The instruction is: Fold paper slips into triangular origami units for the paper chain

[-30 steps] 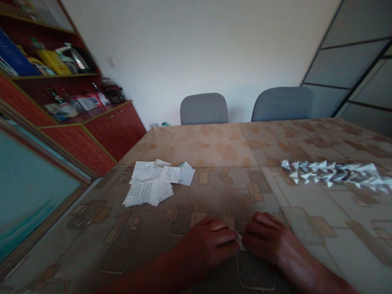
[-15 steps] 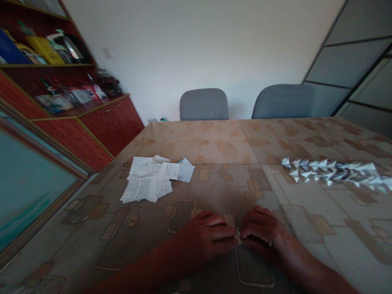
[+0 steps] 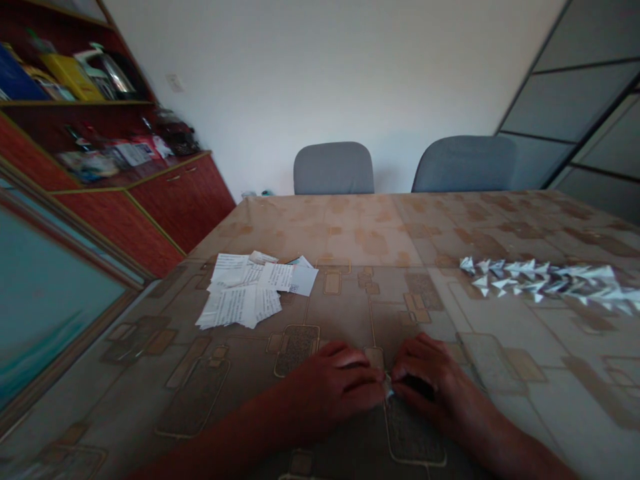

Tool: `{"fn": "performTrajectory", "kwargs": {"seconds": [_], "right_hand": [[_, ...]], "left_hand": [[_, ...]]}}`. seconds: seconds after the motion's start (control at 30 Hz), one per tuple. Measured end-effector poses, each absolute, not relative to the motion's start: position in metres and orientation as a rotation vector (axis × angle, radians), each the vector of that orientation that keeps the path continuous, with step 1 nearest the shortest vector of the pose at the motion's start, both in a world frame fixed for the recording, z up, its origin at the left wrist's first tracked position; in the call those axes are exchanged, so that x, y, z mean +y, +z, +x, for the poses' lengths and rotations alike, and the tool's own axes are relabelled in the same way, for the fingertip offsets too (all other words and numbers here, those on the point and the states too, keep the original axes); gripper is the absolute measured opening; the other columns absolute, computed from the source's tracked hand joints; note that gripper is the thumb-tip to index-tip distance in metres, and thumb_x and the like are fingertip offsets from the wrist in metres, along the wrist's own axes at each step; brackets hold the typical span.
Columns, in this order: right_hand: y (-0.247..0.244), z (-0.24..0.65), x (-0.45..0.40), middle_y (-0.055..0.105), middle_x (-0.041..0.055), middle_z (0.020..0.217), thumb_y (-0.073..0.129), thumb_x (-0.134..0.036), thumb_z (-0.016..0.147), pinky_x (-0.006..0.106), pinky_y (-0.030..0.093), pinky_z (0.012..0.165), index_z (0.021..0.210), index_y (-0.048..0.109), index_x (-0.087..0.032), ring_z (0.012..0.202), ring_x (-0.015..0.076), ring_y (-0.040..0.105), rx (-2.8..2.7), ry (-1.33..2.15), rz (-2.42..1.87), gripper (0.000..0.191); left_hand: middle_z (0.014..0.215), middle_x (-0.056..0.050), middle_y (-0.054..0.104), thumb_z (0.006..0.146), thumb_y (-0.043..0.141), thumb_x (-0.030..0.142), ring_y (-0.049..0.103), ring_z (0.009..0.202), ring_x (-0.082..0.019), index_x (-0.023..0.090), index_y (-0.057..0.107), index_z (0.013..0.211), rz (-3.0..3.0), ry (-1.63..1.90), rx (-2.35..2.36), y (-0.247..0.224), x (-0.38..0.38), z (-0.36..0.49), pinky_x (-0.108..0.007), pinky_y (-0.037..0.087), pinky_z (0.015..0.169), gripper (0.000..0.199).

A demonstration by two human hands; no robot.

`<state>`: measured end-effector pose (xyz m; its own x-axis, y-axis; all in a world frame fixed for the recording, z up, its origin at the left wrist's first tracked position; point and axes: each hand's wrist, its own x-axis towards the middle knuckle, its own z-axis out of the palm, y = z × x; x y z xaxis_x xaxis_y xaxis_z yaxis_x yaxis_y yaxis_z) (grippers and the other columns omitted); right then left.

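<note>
Between the fingertips of both hands, near the front of the table, is a small white piece of paper [image 3: 389, 385], mostly hidden by the fingers. My left hand [image 3: 340, 381] pinches it from the left with bent fingers. From the other side my right hand [image 3: 425, 373] grips it between thumb and fingers. A loose pile of printed paper pieces [image 3: 245, 293] lies beyond my left hand. To the far right, rows of folded pointed paper pieces [image 3: 540, 277] lie on the tablecloth.
A patterned cloth covers the table [image 3: 350, 227]. Two grey chairs, a left one [image 3: 333, 168] and a right one [image 3: 465, 164], stand at its far edge. A red cabinet [image 3: 175, 200] with bottles, boxes and a kettle is at the left.
The fingers of my right hand have shifted slightly at the paper, and the gap between its thumb and fingers looks wider. My left hand stays nearly in place.
</note>
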<state>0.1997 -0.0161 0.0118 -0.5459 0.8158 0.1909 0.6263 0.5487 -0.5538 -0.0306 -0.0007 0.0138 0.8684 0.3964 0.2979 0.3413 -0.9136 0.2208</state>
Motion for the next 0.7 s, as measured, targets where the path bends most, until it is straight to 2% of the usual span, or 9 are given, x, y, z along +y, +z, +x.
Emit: {"fn": "performTrajectory", "kwargs": {"seconds": [0.1, 0.2, 0.53, 0.7], "right_hand": [[0.0081, 0.2002, -0.0159, 0.062, 0.001, 0.076, 0.062, -0.011, 0.085, 0.033, 0.039, 0.071, 0.076, 0.063, -0.021, 0.077, 0.0188, 0.057, -2.345, 0.591, -1.183, 0.013], [0.0039, 0.2005, -0.0156, 0.061, 0.0009, 0.076, 0.062, -0.011, 0.084, 0.033, 0.039, 0.071, 0.076, 0.063, -0.021, 0.077, 0.0186, 0.056, -2.341, 0.592, -1.175, 0.013], [0.0025, 0.1935, -0.0219, 0.058, 0.0015, 0.08, 0.061, 0.0, 0.075, 0.034, 0.038, 0.072, 0.08, 0.056, -0.02, 0.079, 0.0212, 0.053, -2.24, 0.576, -1.348, 0.021], [0.0034, 0.1945, -0.0214, 0.057, 0.0031, 0.081, 0.055, -0.002, 0.079, 0.036, 0.038, 0.072, 0.079, 0.056, -0.019, 0.081, 0.0219, 0.051, -2.215, 0.63, -1.363, 0.017]], "left_hand": [[0.114, -0.003, 0.067, 0.099, 0.047, 0.023, 0.057, 0.104, -0.019, 0.024, 0.06, 0.114, 2.937, 0.49, 0.536, 0.0161, -0.0012, -0.0323, -0.035, 0.039, 0.09, 0.02], [0.114, -0.004, 0.067, 0.1, 0.044, 0.022, 0.057, 0.103, -0.019, 0.022, 0.057, 0.12, 2.954, 0.443, 0.529, 0.0175, -0.0013, -0.0329, -0.036, 0.039, 0.091, 0.024], [0.114, -0.003, 0.067, 0.1, 0.046, 0.022, 0.057, 0.104, -0.019, 0.022, 0.06, 0.116, 2.948, 0.49, 0.569, 0.0134, -0.0023, -0.0293, -0.035, 0.038, 0.09, 0.021], [0.114, -0.001, 0.066, 0.1, 0.046, 0.024, 0.055, 0.102, -0.019, 0.022, 0.059, 0.116, 2.933, 0.43, 0.594, 0.0132, -0.0024, -0.0284, -0.036, 0.039, 0.088, 0.021]]}}
